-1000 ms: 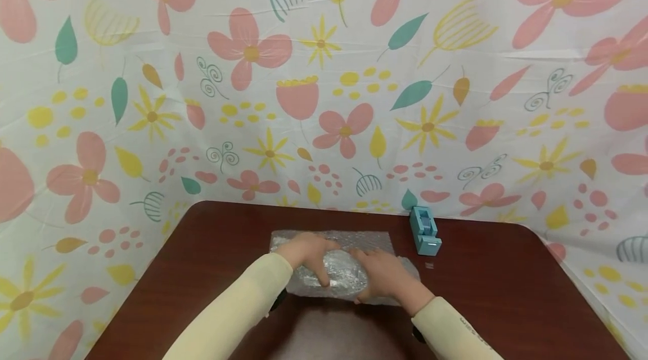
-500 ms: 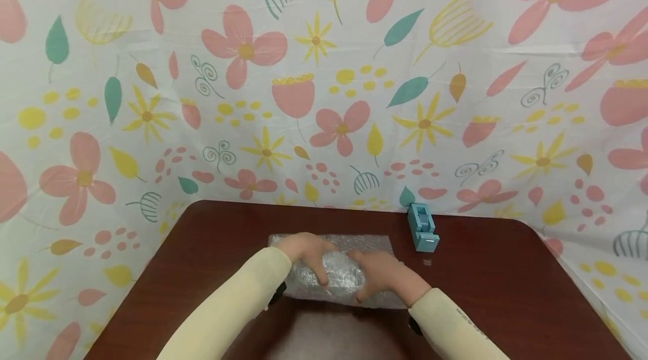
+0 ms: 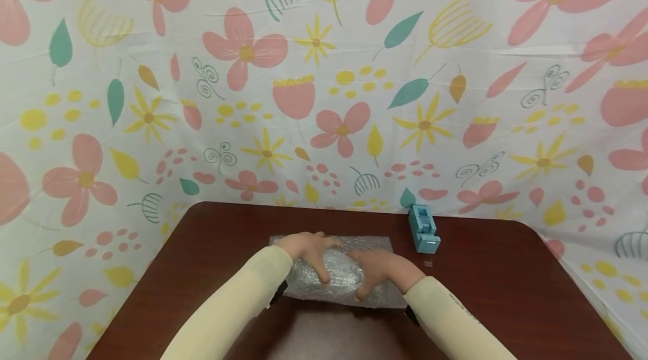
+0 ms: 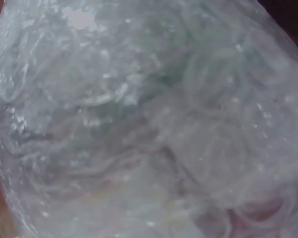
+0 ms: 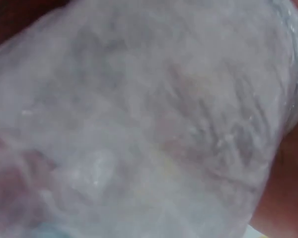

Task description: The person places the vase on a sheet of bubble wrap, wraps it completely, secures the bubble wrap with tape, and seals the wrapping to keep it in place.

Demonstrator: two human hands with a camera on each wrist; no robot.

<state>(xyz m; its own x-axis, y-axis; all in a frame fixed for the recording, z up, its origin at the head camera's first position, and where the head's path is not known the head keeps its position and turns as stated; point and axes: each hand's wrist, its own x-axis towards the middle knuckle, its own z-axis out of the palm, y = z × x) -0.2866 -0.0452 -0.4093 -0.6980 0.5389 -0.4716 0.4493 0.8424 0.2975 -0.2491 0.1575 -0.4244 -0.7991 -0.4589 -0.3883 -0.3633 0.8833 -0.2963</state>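
The left hand point(image 3: 310, 252) gripped the left part of a bubble-wrap bundle point(image 3: 340, 277), thumb and fingers set wide. Clear, shiny and rounded between the hands, with a flat flap behind, the bundle lay on the dark red table point(image 3: 496, 287); its contents were too blurred to tell. The right hand point(image 3: 381, 270) gripped its right part, equally wide. Farther right, a blue tape dispenser point(image 3: 424, 229) held a roll. Only the left wrist view showed a greenish streak point(image 4: 164, 82) through the plastic.

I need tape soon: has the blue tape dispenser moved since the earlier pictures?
No. In the head view, the tape dispenser keeps its place against the table, near the back edge, with no visible shift either way.
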